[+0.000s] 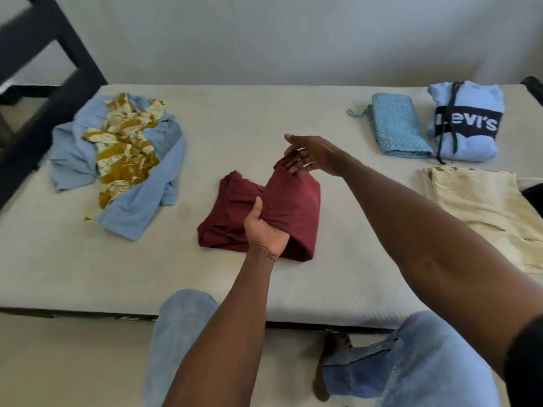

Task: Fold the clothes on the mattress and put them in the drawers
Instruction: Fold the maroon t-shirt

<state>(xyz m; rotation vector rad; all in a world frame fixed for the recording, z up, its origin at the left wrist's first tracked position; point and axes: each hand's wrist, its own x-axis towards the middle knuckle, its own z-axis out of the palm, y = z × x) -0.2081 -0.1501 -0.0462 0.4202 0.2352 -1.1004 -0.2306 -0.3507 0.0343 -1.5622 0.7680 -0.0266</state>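
The cream mattress [264, 118] fills the middle of the frame, and the maroon garment [293, 207] lies at its centre, partly folded, with its right half raised into a hump. The left hand [264, 233] grips a bunched fold low on that garment, thumb up and fingers curled into the cloth, while the right hand [305, 155] lifts the top edge, which seems pinched between its fingers, though blur there makes the hold hard to confirm. To finish this fold well, I judge the raised edge should be carried over to meet the far edge squarely, the left hand staying as an anchor, then the bundle smoothed flat so no creases stay trapped inside. At the left of the frame an unfolded pile waits: a light blue shirt [141, 207] with a mustard patterned cloth [126, 160] crumpled on top. At the right edge a pale yellow garment [482, 212] lies flat. At the upper right sit two finished items just beside each other, a folded Levi's hoodie [465, 124] and a smaller folded teal zigzag cloth [399, 127]. A dark frame [53, 54] crosses the upper left. Nothing lies close enough to the maroon piece to hinder folding; no drawers are in view.
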